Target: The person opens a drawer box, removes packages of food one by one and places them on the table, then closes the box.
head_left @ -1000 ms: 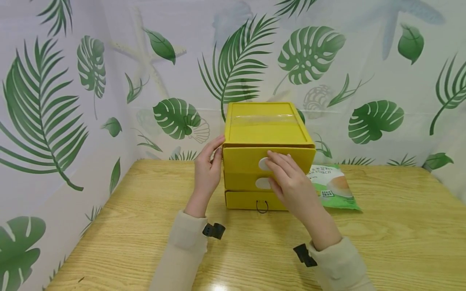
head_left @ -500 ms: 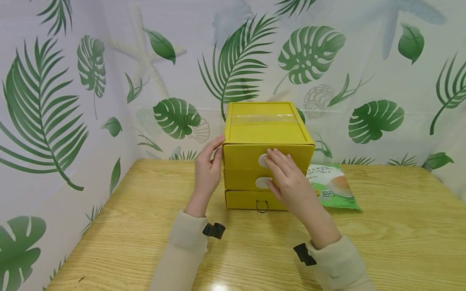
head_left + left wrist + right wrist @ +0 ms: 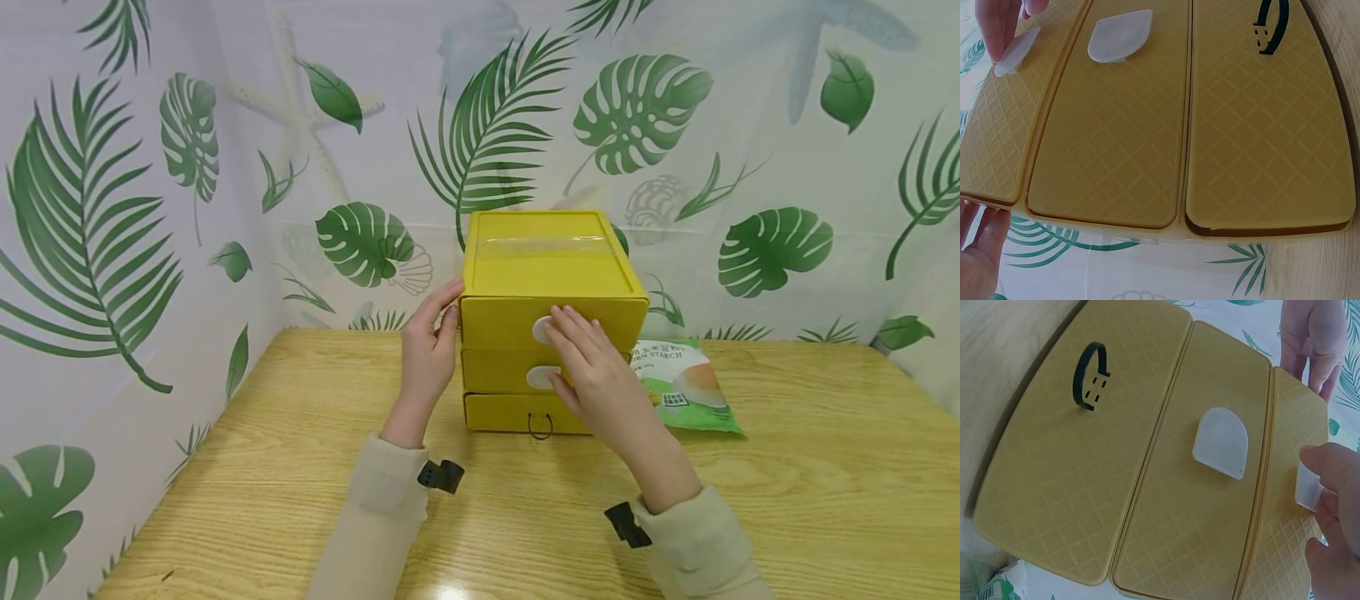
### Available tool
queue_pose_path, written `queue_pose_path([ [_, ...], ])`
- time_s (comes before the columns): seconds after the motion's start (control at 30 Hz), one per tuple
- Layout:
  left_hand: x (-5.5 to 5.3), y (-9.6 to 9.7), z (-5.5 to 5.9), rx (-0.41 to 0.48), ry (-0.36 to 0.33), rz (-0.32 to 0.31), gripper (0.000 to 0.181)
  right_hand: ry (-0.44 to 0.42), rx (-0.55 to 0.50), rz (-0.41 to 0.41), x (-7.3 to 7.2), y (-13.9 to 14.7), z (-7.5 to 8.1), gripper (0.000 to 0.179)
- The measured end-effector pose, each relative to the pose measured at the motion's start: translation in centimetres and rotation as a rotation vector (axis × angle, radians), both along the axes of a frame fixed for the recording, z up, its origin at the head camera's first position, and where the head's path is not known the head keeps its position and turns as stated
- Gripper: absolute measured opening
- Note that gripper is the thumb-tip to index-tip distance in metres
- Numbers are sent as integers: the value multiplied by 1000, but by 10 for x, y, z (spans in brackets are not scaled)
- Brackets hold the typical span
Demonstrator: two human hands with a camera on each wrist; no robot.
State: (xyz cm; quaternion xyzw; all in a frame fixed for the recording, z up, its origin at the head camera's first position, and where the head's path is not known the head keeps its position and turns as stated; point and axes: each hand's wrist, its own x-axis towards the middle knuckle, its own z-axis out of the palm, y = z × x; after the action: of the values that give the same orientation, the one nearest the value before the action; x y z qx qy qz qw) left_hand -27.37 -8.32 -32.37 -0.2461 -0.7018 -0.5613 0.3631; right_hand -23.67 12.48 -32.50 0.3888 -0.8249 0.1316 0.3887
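A yellow drawer box (image 3: 555,271) with three stacked drawers stands near the middle of the table. My left hand (image 3: 427,350) rests against the box's left side with fingers extended. On the top drawer (image 3: 498,323), my right hand (image 3: 611,387) presses its fairly straight fingers at the white handle (image 3: 1307,487), which they partly cover. The middle drawer (image 3: 1110,137) has a white handle (image 3: 1221,442) too. A black loop handle (image 3: 1079,378) is on the bottom drawer (image 3: 491,411). All three fronts sit nearly level, and the contents are hidden.
A green and white corn starch bag (image 3: 686,383) lies right of the box, partly behind it. The wooden table (image 3: 285,467) backs onto a leaf-patterned cloth (image 3: 517,108). Clear tape (image 3: 551,244) crosses the box's top.
The top drawer, standing slightly out a second ago, has moved inward until its front meets the frame. My right hand moved slightly with it; the left hand stayed put.
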Motion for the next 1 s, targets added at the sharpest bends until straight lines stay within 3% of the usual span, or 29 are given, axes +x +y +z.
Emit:
queue_pose_path([
  [0.47, 0, 0, 0, -4, -20, -4, 26, 126, -132, 68, 3, -4, 0, 48],
  [0.6, 0, 0, 0, -2, -25, -1, 26, 138, -132, 77, 4, -5, -1, 31],
  [0.83, -1, 0, 0, 11, -18, -8, 26, 130, -85, 80, 2, -8, -7, 26],
  [1.0, 0, 0, -1, 1, -14, -1, 26, 73, -41, 49, 0, -10, -14, 29],
])
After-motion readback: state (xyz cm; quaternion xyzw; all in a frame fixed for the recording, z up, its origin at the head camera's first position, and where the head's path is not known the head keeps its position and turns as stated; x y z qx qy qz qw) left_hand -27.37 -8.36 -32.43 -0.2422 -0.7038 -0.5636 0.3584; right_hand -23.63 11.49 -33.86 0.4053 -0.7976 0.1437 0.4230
